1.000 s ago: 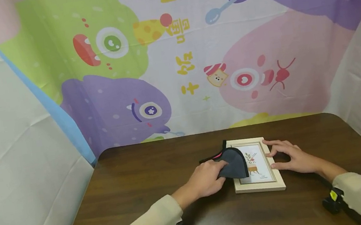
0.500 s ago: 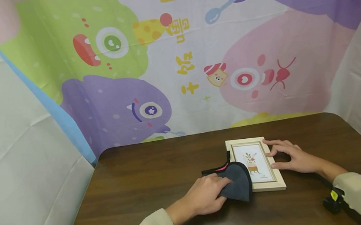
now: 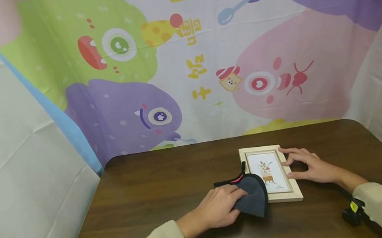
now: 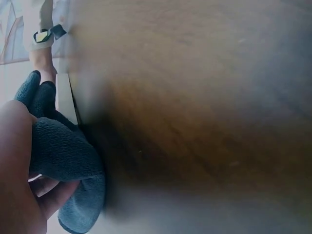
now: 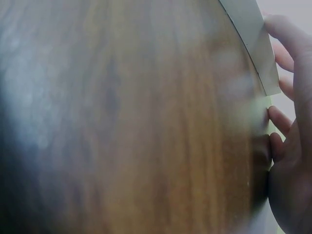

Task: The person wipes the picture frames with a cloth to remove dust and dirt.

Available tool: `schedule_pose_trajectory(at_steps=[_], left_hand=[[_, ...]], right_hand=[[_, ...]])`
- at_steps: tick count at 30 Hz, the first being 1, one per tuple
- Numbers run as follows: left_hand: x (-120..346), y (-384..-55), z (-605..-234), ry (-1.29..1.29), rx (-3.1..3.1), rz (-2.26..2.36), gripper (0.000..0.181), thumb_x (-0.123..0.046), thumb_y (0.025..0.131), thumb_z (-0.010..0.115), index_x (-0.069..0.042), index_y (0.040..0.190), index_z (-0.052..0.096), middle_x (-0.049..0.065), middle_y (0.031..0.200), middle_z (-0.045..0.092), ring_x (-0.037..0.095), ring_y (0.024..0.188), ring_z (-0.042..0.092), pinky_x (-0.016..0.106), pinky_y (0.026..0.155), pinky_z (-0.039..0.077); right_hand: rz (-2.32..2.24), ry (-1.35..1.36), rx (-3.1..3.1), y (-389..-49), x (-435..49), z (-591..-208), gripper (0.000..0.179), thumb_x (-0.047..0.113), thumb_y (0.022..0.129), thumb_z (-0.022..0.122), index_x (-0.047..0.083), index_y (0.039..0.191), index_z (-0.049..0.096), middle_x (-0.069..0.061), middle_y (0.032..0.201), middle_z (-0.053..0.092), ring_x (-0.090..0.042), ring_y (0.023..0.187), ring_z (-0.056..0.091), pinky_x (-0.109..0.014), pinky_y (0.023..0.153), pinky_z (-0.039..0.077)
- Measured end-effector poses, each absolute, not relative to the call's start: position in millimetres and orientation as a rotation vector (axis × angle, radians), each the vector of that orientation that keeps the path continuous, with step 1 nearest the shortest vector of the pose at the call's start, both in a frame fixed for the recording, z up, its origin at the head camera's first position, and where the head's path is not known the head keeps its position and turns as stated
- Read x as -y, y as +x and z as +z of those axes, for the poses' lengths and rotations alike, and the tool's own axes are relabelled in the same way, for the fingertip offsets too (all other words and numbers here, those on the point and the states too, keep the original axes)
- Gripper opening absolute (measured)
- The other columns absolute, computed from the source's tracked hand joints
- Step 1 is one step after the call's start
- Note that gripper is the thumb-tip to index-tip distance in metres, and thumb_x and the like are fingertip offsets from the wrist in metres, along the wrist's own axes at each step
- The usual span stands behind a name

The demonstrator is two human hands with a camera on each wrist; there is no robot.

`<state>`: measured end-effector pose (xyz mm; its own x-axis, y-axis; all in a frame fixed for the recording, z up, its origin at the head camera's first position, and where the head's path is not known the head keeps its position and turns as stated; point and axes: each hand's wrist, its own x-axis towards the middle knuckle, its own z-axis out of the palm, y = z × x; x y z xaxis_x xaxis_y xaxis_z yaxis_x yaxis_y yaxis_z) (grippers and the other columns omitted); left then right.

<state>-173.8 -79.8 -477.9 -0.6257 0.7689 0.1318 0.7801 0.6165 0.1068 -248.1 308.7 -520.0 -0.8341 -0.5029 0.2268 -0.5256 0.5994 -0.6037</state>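
My left hand [image 3: 220,206] grips a dark grey fleecy cloth [image 3: 251,193] with black edging and a bit of pink showing at its fold. The cloth lies over the lower left border of a cream picture frame [image 3: 284,196], which rests flat and face up. Inside the frame is a print [image 3: 268,173] of a potted plant. In the left wrist view the cloth [image 4: 66,148] bunches between thumb and fingers. My right hand [image 3: 309,165] touches the frame's right edge with spread fingertips; the right wrist view shows the fingers along the frame's side [image 5: 261,53].
The dark brown wooden table [image 3: 144,205] ends at a rounded back edge. Behind it hangs a curtain [image 3: 208,112] with cartoon monsters, and pale panels [image 3: 29,156] stand at both sides. A black wrist device [image 3: 352,212] sits by the right sleeve.
My left hand has drawn the cloth toward me, off the picture's upper left and down to the frame's lower left border. The frame and right hand have stayed in place.
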Motion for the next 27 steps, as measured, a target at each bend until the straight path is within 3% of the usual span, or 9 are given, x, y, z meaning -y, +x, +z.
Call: schedule_pose_trajectory(at_steps=[7, 12, 19, 27], left_hand=[[75, -183, -476, -1.298, 2.792, -0.264, 0.038, -0.019, 0.102, 0.072, -0.02, 0.139, 0.076, -0.001, 0.133, 0.08, 0.012, 0.119, 0.079, 0.028, 0.09, 0.067], [70, -193, -474, -1.262, 2.827, -0.235, 0.04, -0.019, 0.102, 0.072, -0.02, 0.142, 0.075, 0.0, 0.136, 0.079, 0.014, 0.119, 0.079, 0.028, 0.086, 0.067], [62, -212, -470, -1.176, 2.87, -0.178, 0.04, -0.022, 0.105, 0.072, -0.018, 0.145, 0.073, 0.003, 0.14, 0.077, 0.018, 0.121, 0.081, 0.033, 0.091, 0.069], [58, -237, -468, -1.116, 2.943, -0.268, 0.042, -0.017, 0.104, 0.069, -0.014, 0.146, 0.071, 0.008, 0.142, 0.076, 0.027, 0.124, 0.08, 0.04, 0.103, 0.067]], right_hand=[[1.081, 0.892, 2.796, -247, -308, -518, 0.026, 0.024, 0.094, 0.091, 0.034, 0.103, 0.069, -0.027, 0.169, 0.055, -0.05, 0.148, 0.045, -0.063, 0.1, 0.032], [1.08, 0.894, 2.788, -248, -309, -519, 0.026, 0.023, 0.094, 0.091, 0.034, 0.103, 0.069, -0.026, 0.169, 0.056, -0.049, 0.147, 0.046, -0.062, 0.1, 0.032], [1.091, 0.899, 2.784, -248, -310, -519, 0.026, 0.024, 0.094, 0.091, 0.035, 0.104, 0.07, -0.014, 0.172, 0.056, -0.039, 0.148, 0.045, -0.064, 0.101, 0.031], [1.093, 0.895, 2.789, -249, -310, -520, 0.026, 0.024, 0.095, 0.091, 0.036, 0.104, 0.07, -0.019, 0.171, 0.056, -0.036, 0.149, 0.043, -0.067, 0.102, 0.032]])
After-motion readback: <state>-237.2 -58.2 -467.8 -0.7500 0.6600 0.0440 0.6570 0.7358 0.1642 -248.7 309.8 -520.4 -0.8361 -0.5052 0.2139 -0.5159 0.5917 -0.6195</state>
